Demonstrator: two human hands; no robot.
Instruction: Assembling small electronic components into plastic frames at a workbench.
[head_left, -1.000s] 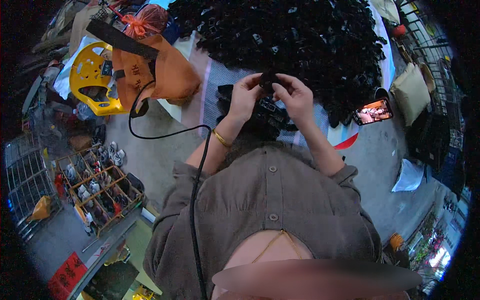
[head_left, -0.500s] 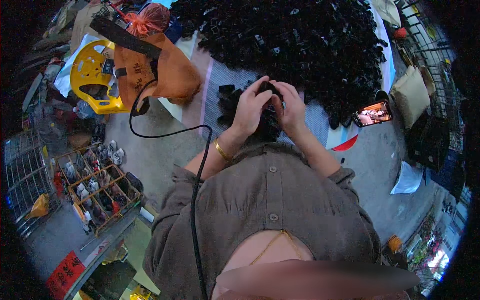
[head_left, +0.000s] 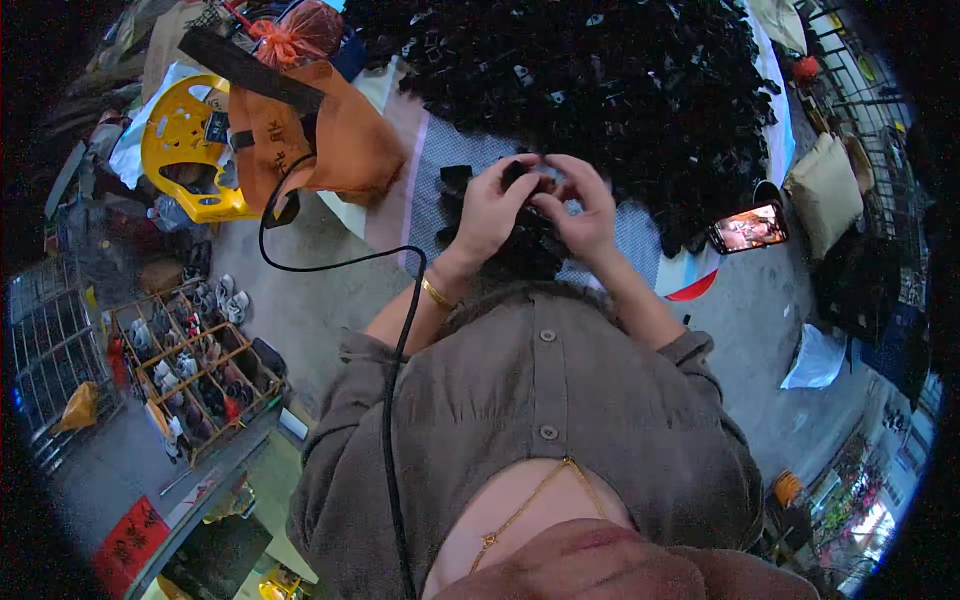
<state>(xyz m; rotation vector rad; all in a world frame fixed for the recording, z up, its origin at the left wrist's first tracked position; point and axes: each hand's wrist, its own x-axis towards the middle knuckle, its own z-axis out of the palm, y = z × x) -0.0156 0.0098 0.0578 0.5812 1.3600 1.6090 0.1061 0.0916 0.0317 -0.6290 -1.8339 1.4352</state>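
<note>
In front of my chest, my left hand [head_left: 487,215] is closed, thumb and fingers pinched round a small black piece [head_left: 514,174] whose exact kind is too dark to make out. My right hand [head_left: 585,215] is beside it, thumb and fingers curled together at the left hand's fingertips. What they grip, if anything, is blurred. Under both hands lies a small heap of similar black pieces [head_left: 530,250] on a pale patterned sheet [head_left: 440,150]. Beyond them spreads a large pile of black pieces [head_left: 580,80].
An orange bag [head_left: 345,130] leans by a yellow plastic stool [head_left: 190,150] at the left. A black cable [head_left: 390,440] runs down across my front. On the right are a lit phone [head_left: 750,230] and a beige cushion [head_left: 825,195]. A shoe rack [head_left: 200,370] stands lower left.
My fingertips have moved slightly apart, and a gap shows inside my right hand's curl. The left hand has shifted a little left and keeps the black piece.
</note>
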